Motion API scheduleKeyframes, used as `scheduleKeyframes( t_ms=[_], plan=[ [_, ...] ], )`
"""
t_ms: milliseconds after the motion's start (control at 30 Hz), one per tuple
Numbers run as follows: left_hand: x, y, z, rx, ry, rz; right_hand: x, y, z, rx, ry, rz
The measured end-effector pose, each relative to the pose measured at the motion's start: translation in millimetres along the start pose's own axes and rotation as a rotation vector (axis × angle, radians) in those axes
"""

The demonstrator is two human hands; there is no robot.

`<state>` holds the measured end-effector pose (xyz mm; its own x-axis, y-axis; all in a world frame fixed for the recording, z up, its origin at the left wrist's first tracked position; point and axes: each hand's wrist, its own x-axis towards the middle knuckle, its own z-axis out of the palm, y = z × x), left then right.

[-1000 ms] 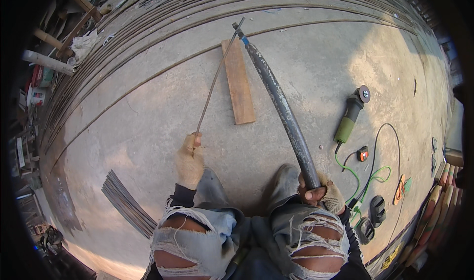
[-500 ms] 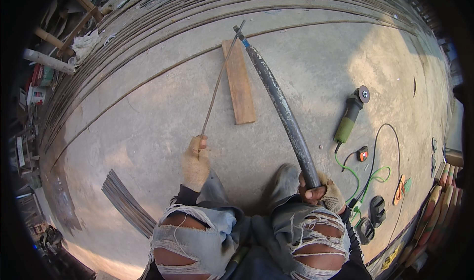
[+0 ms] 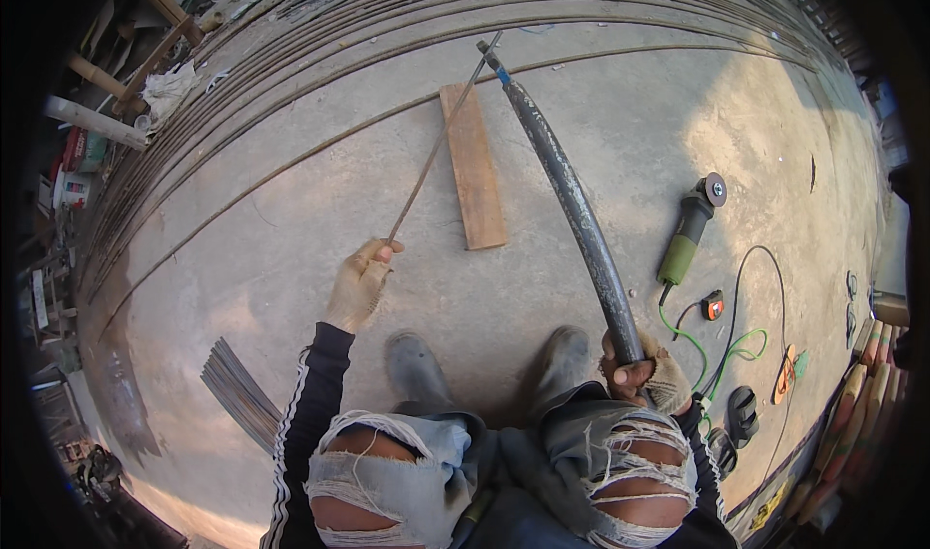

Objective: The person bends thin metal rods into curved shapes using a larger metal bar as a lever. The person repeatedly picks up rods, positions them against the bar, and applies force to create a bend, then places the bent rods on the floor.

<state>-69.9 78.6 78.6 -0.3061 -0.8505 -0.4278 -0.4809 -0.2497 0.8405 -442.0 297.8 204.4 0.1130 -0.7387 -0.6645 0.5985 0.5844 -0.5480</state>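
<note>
My left hand (image 3: 360, 285), in a tan knit glove, is closed round the near end of a thin steel rod (image 3: 424, 173). The rod slants up and away to the right, its far end lying in the metal head (image 3: 487, 51) of a long pipe-handled bending tool. My right hand (image 3: 641, 373), gloved too, grips the near end of that tool's dark, scuffed pipe handle (image 3: 573, 192), close by my right knee. Beneath the rod, a flat wooden plank (image 3: 477, 176) lies on the concrete floor.
An angle grinder (image 3: 690, 229) with a green body lies to the right, near its green cord and a tape measure (image 3: 712, 305). Long steel bars (image 3: 320, 142) stretch across the far side. Cut rods (image 3: 237, 394) lie at lower left; sandals (image 3: 741, 415) at lower right.
My left hand has moved forward and slightly left, now gripping the rod's near end. The rod and the tool's head have shifted a little right and away. My right hand keeps its grip.
</note>
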Motion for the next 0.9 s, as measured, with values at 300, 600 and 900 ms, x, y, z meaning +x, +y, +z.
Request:
scheduleKeyframes(
  t_ms=[300, 600, 900],
  plan=[
    [-20, 13, 46, 0.144, 0.207, 0.058, 3, 12, -4, 0.023, 0.040, -0.017],
    [-12, 9, 26, 0.174, 0.134, 0.042, 8, -2, -10, 0.060, -0.013, 0.096],
    [69, 33, 26, -0.104, 0.097, 0.221, 11, -8, 2, -0.067, -0.047, 0.068]
  ],
)
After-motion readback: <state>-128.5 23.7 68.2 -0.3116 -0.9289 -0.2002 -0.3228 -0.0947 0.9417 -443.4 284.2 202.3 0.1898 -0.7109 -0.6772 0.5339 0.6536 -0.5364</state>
